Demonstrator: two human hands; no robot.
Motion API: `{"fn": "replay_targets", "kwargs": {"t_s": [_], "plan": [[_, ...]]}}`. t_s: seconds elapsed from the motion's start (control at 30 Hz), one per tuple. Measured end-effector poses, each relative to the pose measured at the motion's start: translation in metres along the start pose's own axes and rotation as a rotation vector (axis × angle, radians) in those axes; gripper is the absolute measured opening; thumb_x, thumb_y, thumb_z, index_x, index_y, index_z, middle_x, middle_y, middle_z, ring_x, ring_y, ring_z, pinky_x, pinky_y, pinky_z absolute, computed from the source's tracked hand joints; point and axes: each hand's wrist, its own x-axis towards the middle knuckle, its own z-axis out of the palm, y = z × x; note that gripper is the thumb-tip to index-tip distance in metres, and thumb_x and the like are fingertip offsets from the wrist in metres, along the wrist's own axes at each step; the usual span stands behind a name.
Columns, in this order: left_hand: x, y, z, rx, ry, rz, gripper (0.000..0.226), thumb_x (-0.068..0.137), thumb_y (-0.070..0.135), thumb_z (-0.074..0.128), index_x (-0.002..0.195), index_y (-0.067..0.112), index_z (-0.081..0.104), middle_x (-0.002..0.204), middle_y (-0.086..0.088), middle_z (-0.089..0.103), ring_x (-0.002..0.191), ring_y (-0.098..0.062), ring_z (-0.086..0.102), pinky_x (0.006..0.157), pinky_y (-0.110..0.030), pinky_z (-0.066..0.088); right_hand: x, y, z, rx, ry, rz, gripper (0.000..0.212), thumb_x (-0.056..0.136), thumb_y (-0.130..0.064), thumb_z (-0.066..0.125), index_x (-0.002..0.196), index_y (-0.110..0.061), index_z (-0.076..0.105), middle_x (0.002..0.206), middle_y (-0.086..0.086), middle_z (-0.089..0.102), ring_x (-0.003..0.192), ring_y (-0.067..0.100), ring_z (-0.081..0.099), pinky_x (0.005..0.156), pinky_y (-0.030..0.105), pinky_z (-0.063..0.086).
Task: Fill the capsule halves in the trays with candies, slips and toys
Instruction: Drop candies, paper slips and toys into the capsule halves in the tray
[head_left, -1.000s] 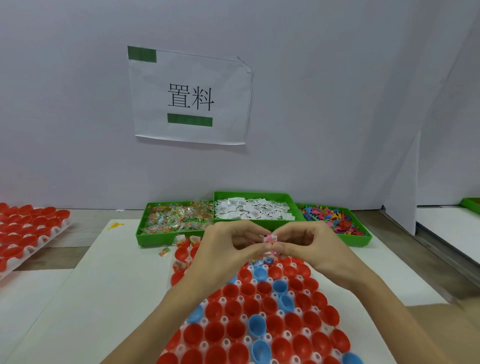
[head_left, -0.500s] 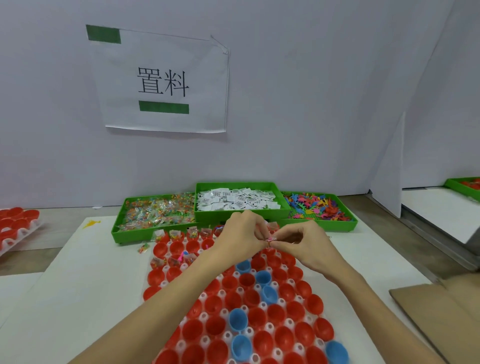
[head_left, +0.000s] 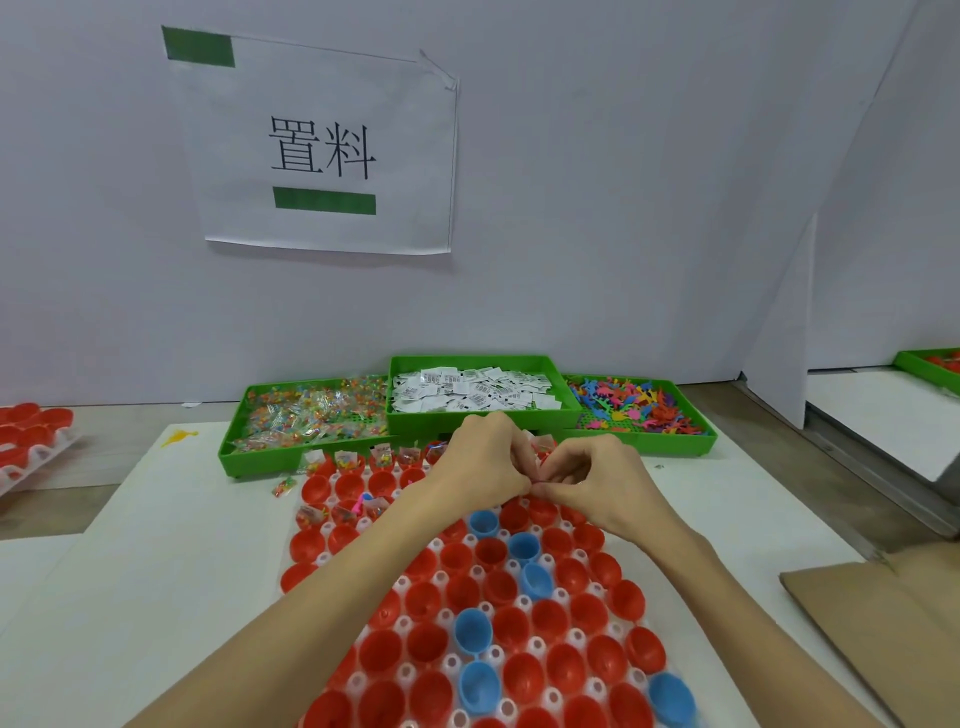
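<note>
White board covers the bench, and on it lies the capsule tray (head_left: 597, 587), its red and blue halves mostly empty; only those along its far-left edge hold candy packets. Above the tray's far edge, the left hand (head_left: 480, 462) and right hand (head_left: 597, 480) meet, fingers curled, pinching some small pinkish items too hidden to identify. Beyond the tray sit the candy bin (head_left: 234, 447), slip bin (head_left: 478, 421) and toy bin (head_left: 670, 441). The filling looks barely begun; next, one item should probably be separated and dropped into an empty half.
</note>
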Motion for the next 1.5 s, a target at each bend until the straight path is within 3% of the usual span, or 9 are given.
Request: {"fn": "replay_targets", "kwargs": {"t_s": [0.27, 0.6, 0.77, 0.87, 1.0, 1.13, 1.27, 1.4, 1.5], "plan": [[-0.001, -0.001, -0.001, 0.036, 0.004, 0.026, 0.013, 0.084, 0.002, 0.077, 0.091, 0.011, 0.083, 0.093, -0.007, 0.079, 0.09, -0.018, 0.073, 0.087, -0.034, 0.06, 0.004, -0.001, -0.011, -0.041, -0.08, 0.004, 0.009, 0.082, -0.018, 0.084, 0.087, -0.026, 0.084, 0.078, -0.013, 0.077, 0.075, -0.003, 0.07, 0.074, 0.016, 0.057], [0.003, 0.0, 0.006, 0.038, 0.05, 0.007, 0.01, 0.081, 0.006, 0.079, 0.088, 0.013, 0.083, 0.092, -0.007, 0.077, 0.093, -0.023, 0.072, 0.089, -0.039, 0.059, 0.007, -0.004, 0.004, -0.1, -0.044, 0.07, 0.014, 0.074, -0.009, 0.083, 0.079, -0.022, 0.08, 0.072, -0.011, 0.072, 0.063, -0.006, 0.063, 0.058, 0.007, 0.046], [0.005, 0.001, 0.009, 0.071, 0.047, -0.021, 0.009, 0.077, 0.013, 0.085, 0.081, 0.015, 0.078, 0.089, -0.007, 0.075, 0.089, -0.027, 0.07, 0.084, -0.042, 0.06, 0.01, -0.005, -0.005, -0.123, -0.127, 0.052, 0.011, 0.08, -0.016, 0.083, 0.086, -0.025, 0.083, 0.08, -0.012, 0.076, 0.078, -0.001, 0.068, 0.074, 0.016, 0.055], [0.005, 0.002, 0.009, 0.094, 0.033, -0.021, 0.01, 0.076, 0.012, 0.085, 0.078, 0.015, 0.077, 0.087, -0.007, 0.074, 0.087, -0.028, 0.07, 0.082, -0.043, 0.06, 0.01, -0.005, -0.005, -0.118, -0.105, 0.039, 0.01, 0.083, -0.015, 0.081, 0.083, -0.025, 0.082, 0.078, -0.013, 0.075, 0.078, -0.001, 0.067, 0.073, 0.014, 0.053], [0.007, 0.0, 0.008, 0.067, 0.027, -0.021, 0.008, 0.077, 0.008, 0.081, 0.082, 0.013, 0.081, 0.089, -0.009, 0.076, 0.089, -0.027, 0.071, 0.082, -0.04, 0.061, 0.009, -0.005, 0.001, -0.134, -0.088, 0.059, 0.019, 0.078, -0.007, 0.078, 0.08, -0.026, 0.079, 0.075, -0.014, 0.072, 0.073, 0.0, 0.066, 0.063, 0.009, 0.049], [0.003, -0.003, -0.003, 0.03, 0.015, 0.011, 0.011, 0.084, 0.006, 0.076, 0.092, 0.009, 0.083, 0.091, -0.007, 0.079, 0.089, -0.019, 0.073, 0.082, -0.029, 0.059, 0.008, -0.004, 0.001, -0.126, -0.084, 0.052, 0.017, 0.078, -0.009, 0.079, 0.081, -0.026, 0.079, 0.076, -0.009, 0.074, 0.073, 0.003, 0.068, 0.064, 0.012, 0.052], [-0.005, -0.012, -0.025, -0.01, 0.188, 0.025, 0.014, 0.096, 0.02, 0.07, 0.096, 0.011, 0.08, 0.079, 0.005, 0.073, 0.071, -0.002, 0.065, 0.065, -0.01, 0.049, 0.008, -0.004, -0.002, -0.121, -0.064, 0.012, 0.007, 0.086, -0.021, 0.08, 0.091, -0.025, 0.082, 0.079, -0.011, 0.074, 0.076, 0.003, 0.067, 0.065, 0.01, 0.05], [-0.016, -0.051, -0.06, -0.005, 0.488, -0.082, 0.018, 0.101, 0.019, 0.063, 0.099, 0.009, 0.077, 0.08, 0.001, 0.074, 0.068, -0.011, 0.065, 0.062, -0.017, 0.048, 0.006, -0.006, -0.005, -0.066, 0.031, -0.03, 0.009, 0.089, -0.019, 0.077, 0.09, -0.026, 0.082, 0.078, -0.02, 0.071, 0.075, -0.002, 0.065, 0.064, 0.008, 0.048], [-0.018, -0.096, -0.082, 0.146, 0.496, -0.208, 0.018, 0.1, 0.006, 0.06, 0.107, 0.004, 0.076, 0.101, -0.01, 0.077, 0.09, -0.023, 0.07, 0.074, -0.027, 0.05, 0.004, -0.008, -0.004, -0.001, 0.083, -0.036, 0.008, 0.091, -0.02, 0.075, 0.09, -0.027, 0.08, 0.082, -0.015, 0.075, 0.078, 0.0, 0.066, 0.067, 0.01, 0.051]]}}
